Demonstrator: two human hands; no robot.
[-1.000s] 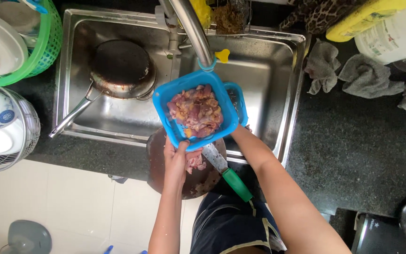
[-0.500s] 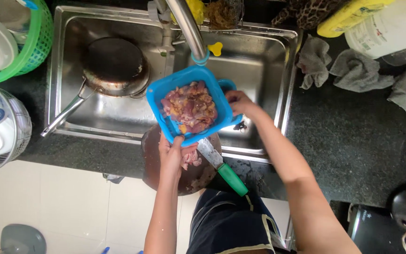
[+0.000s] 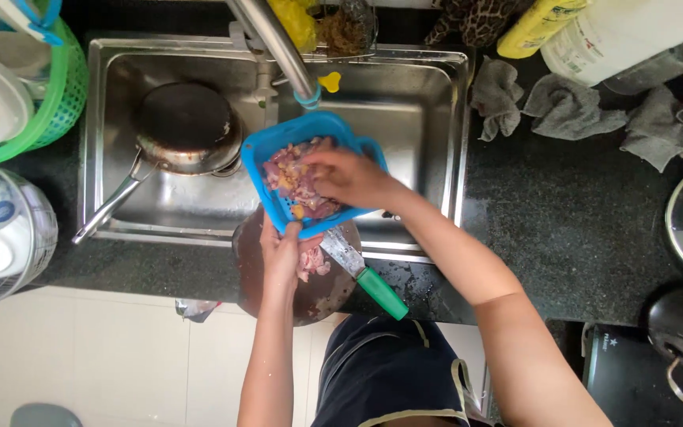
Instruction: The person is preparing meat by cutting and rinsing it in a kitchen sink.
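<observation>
Our left hand grips the blue basket's near rim, our right hand presses the meat; tilted, pieces may spill onto the knife.

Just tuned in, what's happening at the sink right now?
A person stands at a steel double sink, holding a blue plastic basket of raw chopped meat under the faucet. The left hand grips the basket's near edge, while the right hand reaches into the meat. Below the basket a round dark chopping board carries a few more meat pieces and a green-handled cleaver. A pan sits in the left basin.
</observation>
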